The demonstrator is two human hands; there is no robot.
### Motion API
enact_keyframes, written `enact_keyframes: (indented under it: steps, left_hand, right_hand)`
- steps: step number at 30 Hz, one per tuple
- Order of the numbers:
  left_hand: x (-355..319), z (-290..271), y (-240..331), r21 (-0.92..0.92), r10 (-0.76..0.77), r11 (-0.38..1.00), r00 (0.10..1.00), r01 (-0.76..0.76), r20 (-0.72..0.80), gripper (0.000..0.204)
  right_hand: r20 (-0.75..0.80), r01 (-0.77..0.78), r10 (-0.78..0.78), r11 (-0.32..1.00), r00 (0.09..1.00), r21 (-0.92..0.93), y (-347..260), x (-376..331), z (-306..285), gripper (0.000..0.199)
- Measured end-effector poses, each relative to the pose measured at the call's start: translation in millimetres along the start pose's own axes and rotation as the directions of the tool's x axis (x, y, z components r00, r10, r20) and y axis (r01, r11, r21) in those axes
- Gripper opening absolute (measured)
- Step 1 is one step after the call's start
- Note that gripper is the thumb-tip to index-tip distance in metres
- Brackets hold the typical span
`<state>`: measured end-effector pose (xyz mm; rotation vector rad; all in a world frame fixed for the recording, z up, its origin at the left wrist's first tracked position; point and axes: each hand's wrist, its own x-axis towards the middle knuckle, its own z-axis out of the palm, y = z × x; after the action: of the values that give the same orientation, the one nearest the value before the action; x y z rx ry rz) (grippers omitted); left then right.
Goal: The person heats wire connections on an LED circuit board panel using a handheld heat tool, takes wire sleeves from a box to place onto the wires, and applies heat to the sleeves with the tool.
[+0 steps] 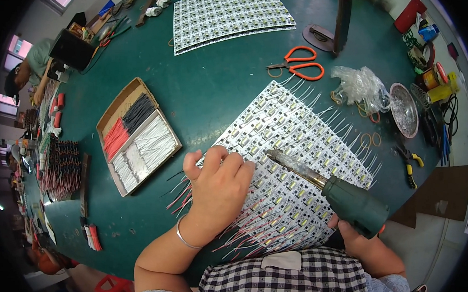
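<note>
The circuit-board panel (279, 185) lies flat on the green tabletop (210, 89), close to the person's checkered apron (290, 281), with pale wires along its right edge and red and white ones along its near edge. Well left of the panel is a small bundle of red and white wires (92, 237); nearer to it sits a cardboard box (121, 103) of black, red and white wires. The left hand (219, 182) is over the panel's left part, fingers bent — their tips are mostly hidden, so I cannot tell whether they grip anything. Beyond the panel lie stacked boards (230, 16) and orange-handled scissors (286, 64). At its right side the right hand (348, 234) has its fingers wrapped around a dark green hand tool (355, 205) — the metal barrel reaches over the panel. Farther right are crumpled clear plastic (361, 89), a metal dish (416, 124) and yellow-handled pliers (410, 175).
</note>
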<state>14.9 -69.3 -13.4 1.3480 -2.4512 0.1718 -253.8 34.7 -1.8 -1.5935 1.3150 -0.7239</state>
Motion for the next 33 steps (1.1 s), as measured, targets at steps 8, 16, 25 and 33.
enact_keyframes:
  steps: [8, 16, 25, 33]
  left_hand:
    - [-2.4, -2.6, 3.7, -0.03, 0.036, 0.999, 0.99, -0.041, -0.138, 0.014]
    - [-6.1, 2.6, 7.6, -0.058, 0.08, 0.995, 0.996, -0.083, -0.044, 0.013]
    - [-6.2, 4.8, 6.5, -0.069, 0.081, 0.994, 0.996, -0.083, -0.036, 0.012]
    - [-3.9, 3.0, 7.4, -0.085, 0.077, 0.993, 0.997, -0.077, -0.009, 0.012]
  right_hand:
    - [-0.131, 0.099, -0.093, 0.994, 0.987, 0.041, 3.2, -7.9, -4.6, 0.049]
    - [-0.091, -0.014, 0.01, 0.999, 0.996, -0.046, -1.1, -13.4, 3.4, 0.037]
    - [-0.041, -0.032, 0.027, 0.992, 0.999, -0.12, -9.6, -0.9, 2.3, 0.03]
    - [0.001, 0.155, -0.162, 0.943, 0.987, -0.296, -3.8, 0.2, 4.6, 0.031]
